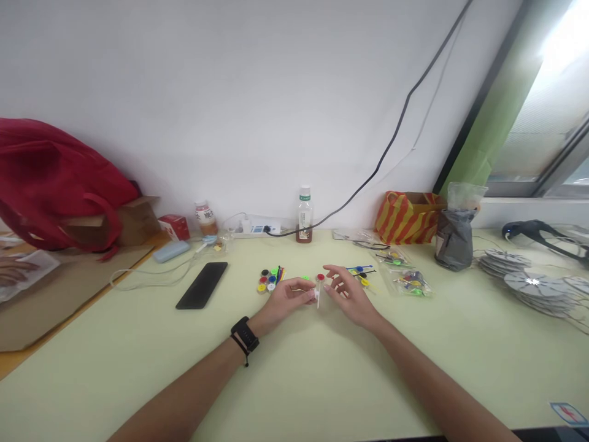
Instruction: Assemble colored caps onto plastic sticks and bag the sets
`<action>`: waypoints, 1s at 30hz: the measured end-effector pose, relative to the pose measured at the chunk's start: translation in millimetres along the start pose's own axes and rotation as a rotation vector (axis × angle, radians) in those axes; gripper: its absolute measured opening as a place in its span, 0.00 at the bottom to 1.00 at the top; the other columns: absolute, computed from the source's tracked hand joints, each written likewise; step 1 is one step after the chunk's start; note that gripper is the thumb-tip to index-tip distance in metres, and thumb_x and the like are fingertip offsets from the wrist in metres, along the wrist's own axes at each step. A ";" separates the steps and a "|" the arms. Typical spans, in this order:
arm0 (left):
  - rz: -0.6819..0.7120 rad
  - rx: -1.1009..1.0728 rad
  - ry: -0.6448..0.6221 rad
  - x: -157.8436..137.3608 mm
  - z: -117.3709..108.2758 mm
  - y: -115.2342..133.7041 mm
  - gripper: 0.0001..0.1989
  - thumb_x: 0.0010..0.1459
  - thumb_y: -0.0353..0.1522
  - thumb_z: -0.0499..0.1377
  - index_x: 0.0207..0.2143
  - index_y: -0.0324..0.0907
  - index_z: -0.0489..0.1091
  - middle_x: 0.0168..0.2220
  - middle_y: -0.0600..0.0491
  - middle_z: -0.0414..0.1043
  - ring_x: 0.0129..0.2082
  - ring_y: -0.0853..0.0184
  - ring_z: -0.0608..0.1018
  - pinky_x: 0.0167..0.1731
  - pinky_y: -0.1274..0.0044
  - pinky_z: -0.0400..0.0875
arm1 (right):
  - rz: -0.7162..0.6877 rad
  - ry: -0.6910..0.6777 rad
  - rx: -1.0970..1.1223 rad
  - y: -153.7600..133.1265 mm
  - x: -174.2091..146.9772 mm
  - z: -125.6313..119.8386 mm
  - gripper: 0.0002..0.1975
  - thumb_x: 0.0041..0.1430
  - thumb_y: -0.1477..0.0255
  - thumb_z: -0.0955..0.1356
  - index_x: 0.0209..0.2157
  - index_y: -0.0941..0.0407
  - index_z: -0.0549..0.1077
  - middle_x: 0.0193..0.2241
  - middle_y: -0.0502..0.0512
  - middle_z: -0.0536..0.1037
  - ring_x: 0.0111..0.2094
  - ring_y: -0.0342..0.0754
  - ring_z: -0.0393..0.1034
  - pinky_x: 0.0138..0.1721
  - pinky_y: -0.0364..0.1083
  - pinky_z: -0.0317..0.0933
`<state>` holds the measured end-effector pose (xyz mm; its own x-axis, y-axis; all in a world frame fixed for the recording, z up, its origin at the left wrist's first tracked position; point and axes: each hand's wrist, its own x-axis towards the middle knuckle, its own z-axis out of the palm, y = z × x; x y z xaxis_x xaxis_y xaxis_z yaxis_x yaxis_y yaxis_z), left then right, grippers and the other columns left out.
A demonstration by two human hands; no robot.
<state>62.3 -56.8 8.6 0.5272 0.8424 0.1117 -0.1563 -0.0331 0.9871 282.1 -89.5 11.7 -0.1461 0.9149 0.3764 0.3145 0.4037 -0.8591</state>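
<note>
My left hand [286, 299] pinches a small white plastic piece with a thin stick [319, 298] between thumb and fingertips, just above the table. Close by on the right, my right hand [352, 301] has its fingers spread and grips nothing that I can make out. A red disc [321, 277] shows beyond the white piece. Beside the left fingers lie several coloured discs [262, 287] and a bunch of coloured strips [281, 274]. More blue, black and yellow stick-like pieces [363, 271] lie behind my right hand, which partly covers them.
A black phone [202, 285] lies at left. Along the wall stand a bottle [304, 218], a power strip [257, 231] and a striped bag [405, 221]. Plastic bags of small parts [409, 282] and stacked grey discs [536, 288] are at right. Another person's hand [16, 270] shows far left.
</note>
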 end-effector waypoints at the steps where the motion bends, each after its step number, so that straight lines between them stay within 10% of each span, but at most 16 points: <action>1: 0.007 0.001 0.015 0.4 0.1 -0.7 0.16 0.56 0.37 0.71 0.44 0.39 0.79 0.41 0.47 0.80 0.38 0.64 0.82 0.45 0.71 0.77 | -0.001 0.008 -0.001 -1.3 -0.8 0.0 0.25 0.66 0.56 0.66 0.61 0.50 0.66 0.47 0.58 0.72 0.36 0.47 0.69 0.34 0.46 0.67; 5: 0.017 0.011 0.056 1.6 0.3 -0.6 0.16 0.54 0.37 0.72 0.42 0.38 0.79 0.39 0.47 0.81 0.38 0.64 0.82 0.46 0.71 0.77 | 0.023 -0.009 0.027 -7.5 -2.6 -1.3 0.21 0.68 0.56 0.65 0.56 0.51 0.71 0.43 0.55 0.72 0.32 0.45 0.68 0.33 0.45 0.65; 10: 0.018 -0.017 0.073 2.5 -0.5 -1.4 0.17 0.52 0.37 0.73 0.42 0.38 0.79 0.39 0.47 0.81 0.39 0.63 0.82 0.47 0.70 0.77 | 0.062 -0.187 0.041 -9.9 0.9 -4.4 0.33 0.73 0.54 0.57 0.16 0.55 0.65 0.22 0.50 0.65 0.27 0.45 0.64 0.44 0.49 0.63; 14: 0.021 -0.007 0.070 2.9 -0.2 -3.0 0.17 0.53 0.37 0.73 0.41 0.37 0.79 0.40 0.47 0.81 0.39 0.63 0.82 0.47 0.69 0.78 | 0.113 -0.130 0.083 -7.0 0.6 -1.9 0.19 0.68 0.53 0.64 0.43 0.54 0.75 0.29 0.48 0.68 0.28 0.44 0.62 0.32 0.45 0.61; 20: 0.026 -0.011 0.074 1.6 1.3 0.3 0.18 0.52 0.38 0.73 0.42 0.37 0.79 0.42 0.45 0.82 0.40 0.62 0.83 0.49 0.68 0.77 | 0.107 -0.102 0.095 -4.9 -6.3 5.6 0.35 0.69 0.58 0.64 0.72 0.47 0.48 0.41 0.52 0.68 0.27 0.42 0.61 0.30 0.44 0.61; 27: 0.029 0.005 0.082 1.3 -0.9 -1.6 0.19 0.54 0.39 0.72 0.45 0.37 0.80 0.43 0.44 0.82 0.41 0.61 0.83 0.47 0.69 0.77 | 0.003 -0.071 -0.003 -12.3 -7.2 2.2 0.29 0.70 0.58 0.63 0.68 0.48 0.58 0.40 0.52 0.69 0.27 0.43 0.61 0.30 0.44 0.61; 30: 0.016 0.001 0.084 1.5 -0.8 -1.1 0.19 0.53 0.39 0.73 0.44 0.37 0.80 0.41 0.45 0.82 0.39 0.62 0.83 0.46 0.69 0.78 | 0.023 -0.123 -0.020 -13.0 -5.0 -0.8 0.21 0.72 0.56 0.60 0.38 0.54 0.77 0.31 0.51 0.70 0.27 0.44 0.61 0.33 0.45 0.61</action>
<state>62.6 -55.1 7.7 0.4524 0.8840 0.1177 -0.1635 -0.0475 0.9854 279.5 -99.4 21.3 -0.2523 0.9166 0.3101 0.3375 0.3837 -0.8596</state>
